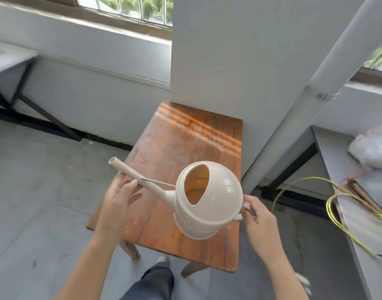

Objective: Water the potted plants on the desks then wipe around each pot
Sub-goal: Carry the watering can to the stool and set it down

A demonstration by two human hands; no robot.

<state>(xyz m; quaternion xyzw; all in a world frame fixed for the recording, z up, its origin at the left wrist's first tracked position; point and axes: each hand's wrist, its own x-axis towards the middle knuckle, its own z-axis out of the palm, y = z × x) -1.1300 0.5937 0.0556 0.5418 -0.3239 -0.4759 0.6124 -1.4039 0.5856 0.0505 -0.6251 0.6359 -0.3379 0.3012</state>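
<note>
A cream plastic watering can [216, 191] hangs in the air above a worn wooden stool. Its long spout points to the upper left and its round filling hole faces me. My left hand [118, 198] holds the spout from below, with fingers and thumb curled around it near the brace. My right hand [258, 219] grips the handle at the back of the can on the right. No potted plant shows in this view.
The orange-brown stool [185, 144] stands against a white pillar [229, 50]. A grey desk [363, 202] at right carries a plastic bag [374, 148] and yellow-green cables [337, 204]. Another desk with black legs [10, 61] is at far left. My leg and shoe appear below.
</note>
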